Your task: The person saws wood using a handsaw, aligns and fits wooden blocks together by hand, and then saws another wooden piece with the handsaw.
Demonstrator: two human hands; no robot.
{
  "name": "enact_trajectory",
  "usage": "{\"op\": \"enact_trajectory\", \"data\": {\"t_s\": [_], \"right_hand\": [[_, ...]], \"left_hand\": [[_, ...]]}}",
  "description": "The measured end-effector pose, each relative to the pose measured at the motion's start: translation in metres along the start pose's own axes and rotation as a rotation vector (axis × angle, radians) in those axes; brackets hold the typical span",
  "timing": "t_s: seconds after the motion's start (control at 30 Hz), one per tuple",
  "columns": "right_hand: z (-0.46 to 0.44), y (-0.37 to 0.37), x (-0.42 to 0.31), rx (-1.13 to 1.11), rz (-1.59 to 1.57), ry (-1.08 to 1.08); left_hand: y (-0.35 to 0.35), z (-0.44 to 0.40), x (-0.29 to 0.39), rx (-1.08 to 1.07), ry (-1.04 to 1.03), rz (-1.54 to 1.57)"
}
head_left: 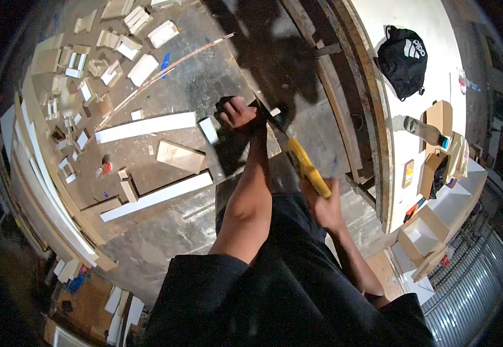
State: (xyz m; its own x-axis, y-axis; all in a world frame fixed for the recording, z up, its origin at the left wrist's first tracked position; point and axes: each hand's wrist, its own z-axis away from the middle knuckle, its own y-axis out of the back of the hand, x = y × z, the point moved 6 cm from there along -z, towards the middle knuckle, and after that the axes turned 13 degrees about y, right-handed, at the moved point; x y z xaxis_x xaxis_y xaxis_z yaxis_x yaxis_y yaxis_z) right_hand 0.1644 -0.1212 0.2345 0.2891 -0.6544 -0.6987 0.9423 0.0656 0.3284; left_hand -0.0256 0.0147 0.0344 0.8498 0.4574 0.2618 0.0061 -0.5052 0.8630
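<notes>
A handsaw with a yellow handle [303, 160] slants across the middle of the view, with my right hand [324, 203] closed around its lower end. Its dark blade [275, 125] points up and left toward the table edge. My left hand [240, 113] is curled beside the blade's far end, fingers bent down. Shadow hides what lies under those fingers. A short white-faced block [209, 131] lies just left of my left wrist. Close to the blade, on its right, is a small pale wood piece [275, 111].
White strips [146, 127] and a wooden board [180, 156] lie on the worktable [165, 92], with several small wooden assemblies [113, 72] beyond. At right, a white-topped bench [399, 124] holds a black drawstring bag [403, 61], a bottle [422, 130] and cardboard boxes [438, 118].
</notes>
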Motion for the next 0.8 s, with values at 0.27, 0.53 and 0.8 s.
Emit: {"op": "enact_trajectory", "data": {"t_s": [0.27,0.53,0.8], "right_hand": [[0.02,0.01,-0.019,-0.042,0.029,0.093],[0.035,0.018,-0.059,-0.089,-0.085,0.135],[0.038,0.021,-0.041,-0.075,-0.041,0.28]], "left_hand": [[0.012,-0.005,0.007,-0.185,0.191,0.073],[0.024,-0.004,0.009,-0.092,0.223,0.033],[0.007,0.005,-0.001,-0.077,0.251,0.085]]}}
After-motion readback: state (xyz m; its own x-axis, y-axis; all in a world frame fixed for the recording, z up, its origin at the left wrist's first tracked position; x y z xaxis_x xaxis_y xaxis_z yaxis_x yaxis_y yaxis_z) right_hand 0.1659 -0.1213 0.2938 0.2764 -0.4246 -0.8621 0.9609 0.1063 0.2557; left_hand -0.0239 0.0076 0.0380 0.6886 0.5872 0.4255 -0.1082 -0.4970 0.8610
